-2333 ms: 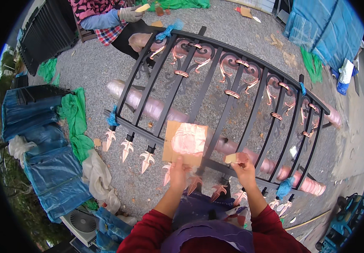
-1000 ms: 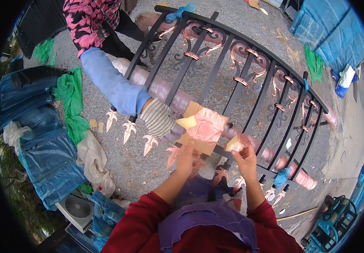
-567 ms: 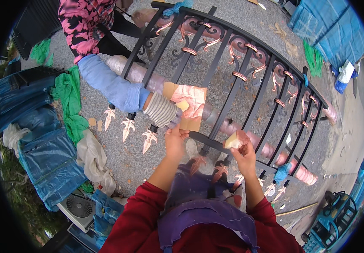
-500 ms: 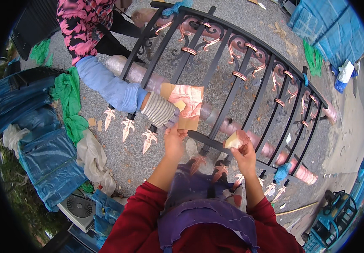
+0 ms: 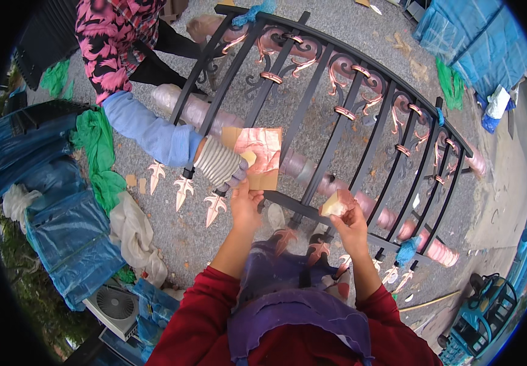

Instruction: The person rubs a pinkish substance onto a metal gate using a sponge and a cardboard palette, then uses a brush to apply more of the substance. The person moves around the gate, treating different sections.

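Observation:
My left hand (image 5: 246, 206) pinches the lower edge of a piece of cardboard (image 5: 266, 181) whose upper face is smeared with shiny copper paint (image 5: 265, 144). Between thumb and fingers of my right hand (image 5: 351, 229) is a cream sponge (image 5: 335, 206), stained copper on its far side. A co-worker's gloved hand (image 5: 219, 165) reaches in from the left, and a small yellow sponge (image 5: 249, 159) at its fingertips lies against the cardboard. Under our hands lies a black metal railing (image 5: 316, 119) with copper-coloured collars, scrolls and spear tips (image 5: 184, 188).
Plastic-wrapped rolls (image 5: 312, 177) support the railing. The co-worker (image 5: 117, 46) stands at the far left. Blue-wrapped stacks (image 5: 71, 226) and green netting (image 5: 100, 152) lie at left, beside an air-conditioner unit (image 5: 114, 306). Another blue-wrapped stack (image 5: 474, 46) stands far right, a teal metal frame (image 5: 482, 320) near right.
The cardboard, my left hand and the co-worker's gloved hand have shifted a little to the left. My right hand with the sponge has moved slightly left too.

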### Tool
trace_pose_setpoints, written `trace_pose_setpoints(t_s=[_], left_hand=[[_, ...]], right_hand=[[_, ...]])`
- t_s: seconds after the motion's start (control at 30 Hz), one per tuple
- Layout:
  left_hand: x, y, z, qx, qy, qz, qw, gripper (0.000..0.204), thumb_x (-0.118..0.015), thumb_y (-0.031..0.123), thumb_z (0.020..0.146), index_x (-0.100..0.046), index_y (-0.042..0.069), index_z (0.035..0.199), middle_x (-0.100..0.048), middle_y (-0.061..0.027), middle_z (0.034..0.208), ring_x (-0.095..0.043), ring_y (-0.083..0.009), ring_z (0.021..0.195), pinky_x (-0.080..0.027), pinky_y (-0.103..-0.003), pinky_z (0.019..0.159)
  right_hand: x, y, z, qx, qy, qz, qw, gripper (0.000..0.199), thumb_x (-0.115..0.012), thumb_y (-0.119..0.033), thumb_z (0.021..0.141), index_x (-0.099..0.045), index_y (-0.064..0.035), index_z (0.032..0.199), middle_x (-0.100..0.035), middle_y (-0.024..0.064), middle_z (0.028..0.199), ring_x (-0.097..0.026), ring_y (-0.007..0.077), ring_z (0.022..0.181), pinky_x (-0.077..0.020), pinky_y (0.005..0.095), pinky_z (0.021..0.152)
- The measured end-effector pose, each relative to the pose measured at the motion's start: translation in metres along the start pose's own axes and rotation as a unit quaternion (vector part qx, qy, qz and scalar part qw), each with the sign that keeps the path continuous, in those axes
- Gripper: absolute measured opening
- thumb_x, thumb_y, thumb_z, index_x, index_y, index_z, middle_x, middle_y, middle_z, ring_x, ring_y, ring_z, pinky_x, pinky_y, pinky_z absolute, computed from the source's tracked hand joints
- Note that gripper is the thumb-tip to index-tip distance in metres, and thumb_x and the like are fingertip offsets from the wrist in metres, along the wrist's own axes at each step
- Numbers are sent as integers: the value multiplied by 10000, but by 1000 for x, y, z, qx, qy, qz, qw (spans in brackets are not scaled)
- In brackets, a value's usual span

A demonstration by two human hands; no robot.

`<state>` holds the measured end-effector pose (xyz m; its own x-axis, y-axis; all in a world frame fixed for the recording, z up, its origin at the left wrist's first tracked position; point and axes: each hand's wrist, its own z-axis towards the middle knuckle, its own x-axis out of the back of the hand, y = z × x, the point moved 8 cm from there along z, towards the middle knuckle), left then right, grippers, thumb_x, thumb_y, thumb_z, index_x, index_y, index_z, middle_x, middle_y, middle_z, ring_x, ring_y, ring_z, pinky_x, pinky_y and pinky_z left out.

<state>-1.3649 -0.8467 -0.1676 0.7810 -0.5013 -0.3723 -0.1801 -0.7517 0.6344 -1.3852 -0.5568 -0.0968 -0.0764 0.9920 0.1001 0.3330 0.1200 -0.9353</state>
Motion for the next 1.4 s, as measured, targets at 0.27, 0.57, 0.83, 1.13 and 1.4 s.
trace_pose_setpoints(t_s=[0.27, 0.57, 0.83, 1.13, 1.4], left_hand=[[-7, 8, 0, -6, -5, 12, 1000, 224, -561, 270, 932, -559, 50, 977, -626, -44, 753, -585, -111, 611, -490, -237, 568], [-8, 6, 2, -5, -12, 20, 1000, 246, -544, 279, 941, -555, 45, 1017, -628, -40, 766, -584, -112, 619, -485, -240, 566], [-3, 0, 2, 6, -11, 44, 999, 233, -530, 269, 949, -540, 68, 1065, -630, -30, 805, -587, -105, 640, -488, -240, 581], [-6, 1, -7, 8, -27, 46, 999, 219, -540, 267, 944, -530, 83, 1062, -633, -31, 815, -594, -107, 642, -495, -244, 582], [-13, 3, -23, -1, -26, 73, 997, 247, -539, 294, 941, -543, 64, 1029, -622, -32, 750, -581, -108, 640, -466, -238, 572]], right_hand=[[-4, -5, 2, -6, 1, 17, 1000, 323, -679, -19, 796, -517, -8, 1075, -594, 14, 860, -542, 74, 756, -450, 236, 687], [-7, -3, 5, 2, -10, 1, 1000, 292, -684, -25, 790, -518, -14, 1030, -578, 3, 806, -532, 73, 714, -444, 232, 655], [-12, -9, 4, 0, -8, -33, 999, 276, -699, -55, 783, -522, -13, 990, -539, -1, 732, -512, 78, 669, -432, 232, 623], [-11, -11, 0, 18, -10, -71, 997, 287, -711, -99, 779, -528, -14, 984, -535, 4, 723, -501, 89, 661, -430, 244, 621], [-8, -29, -15, 8, -9, -100, 995, 277, -716, -120, 781, -525, -15, 953, -538, 10, 722, -503, 95, 664, -432, 252, 618]])
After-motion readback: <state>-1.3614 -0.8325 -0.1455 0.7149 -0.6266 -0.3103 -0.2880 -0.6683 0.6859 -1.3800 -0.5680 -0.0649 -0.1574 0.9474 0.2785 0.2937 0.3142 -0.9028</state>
